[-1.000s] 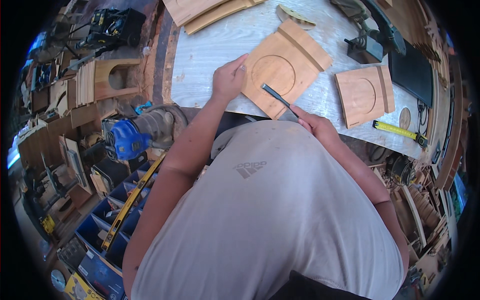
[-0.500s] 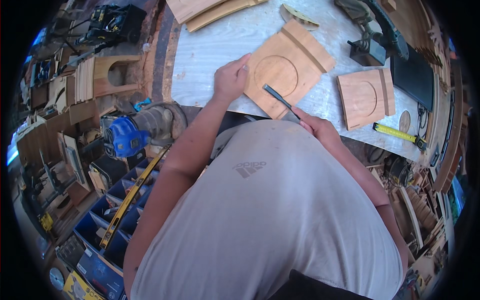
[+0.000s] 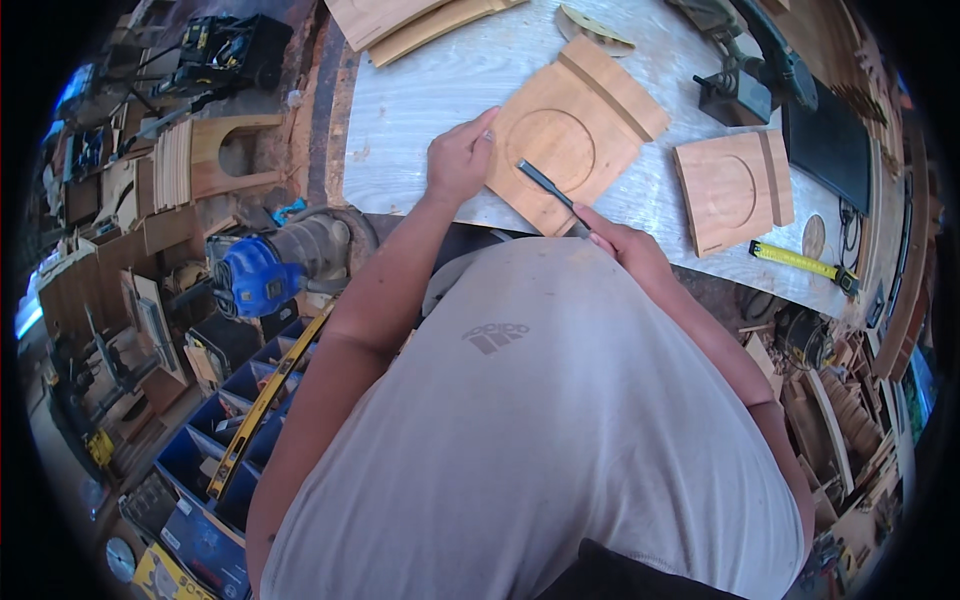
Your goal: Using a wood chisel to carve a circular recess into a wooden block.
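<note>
A square wooden board [image 3: 610,125] lies turned cornerwise on the bench, with a round shallow recess and a straight groove near its far edge. My left hand [image 3: 462,157] grips its left edge, fingers closed and partly hidden. In my right hand [image 3: 628,243], at the board's near corner, is a chisel [image 3: 545,183]. The chisel's blade tip rests at or just over the near left rim of the recess; contact cannot be told. A second, similar grooved board [image 3: 715,195] lies to the right.
Right of the boards are a yellow tape measure [image 3: 800,260], a dark flat panel [image 3: 828,150] and a power tool [image 3: 735,95]. More shaped wood [image 3: 440,30] lies at the far left of the bench [image 3: 400,115]. A blue-topped vacuum [image 3: 262,278] and yellow level [image 3: 265,405] are at my left.
The chisel and my right hand have shifted slightly to the left and away from me, toward the recess rim. My left hand stays on the board. The view has shifted a little.
</note>
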{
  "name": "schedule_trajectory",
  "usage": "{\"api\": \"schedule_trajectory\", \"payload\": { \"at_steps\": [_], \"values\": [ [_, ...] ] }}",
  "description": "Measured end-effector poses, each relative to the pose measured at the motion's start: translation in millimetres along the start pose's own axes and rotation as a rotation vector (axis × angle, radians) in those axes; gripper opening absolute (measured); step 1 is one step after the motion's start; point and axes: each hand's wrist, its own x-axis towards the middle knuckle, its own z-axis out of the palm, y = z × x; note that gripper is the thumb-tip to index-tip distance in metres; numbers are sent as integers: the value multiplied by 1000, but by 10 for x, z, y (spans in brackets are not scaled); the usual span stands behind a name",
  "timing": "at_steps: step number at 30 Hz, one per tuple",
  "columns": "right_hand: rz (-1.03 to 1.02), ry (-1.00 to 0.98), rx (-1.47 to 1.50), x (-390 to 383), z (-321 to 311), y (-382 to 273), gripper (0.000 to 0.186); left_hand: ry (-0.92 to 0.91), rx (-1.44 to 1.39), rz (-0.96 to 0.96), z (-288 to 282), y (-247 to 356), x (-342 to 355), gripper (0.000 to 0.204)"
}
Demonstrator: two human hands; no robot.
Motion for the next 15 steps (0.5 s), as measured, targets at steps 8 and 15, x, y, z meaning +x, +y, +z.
{"api": "schedule_trajectory", "payload": {
  "at_steps": [8, 15],
  "values": [
    [25, 4, 50, -126, -26, 39, 39, 56, 11, 83, 10, -11, 3, 35],
    [34, 13, 39, -61, 23, 36, 39, 38, 28, 43, -12, 53, 5, 35]
  ]
}}
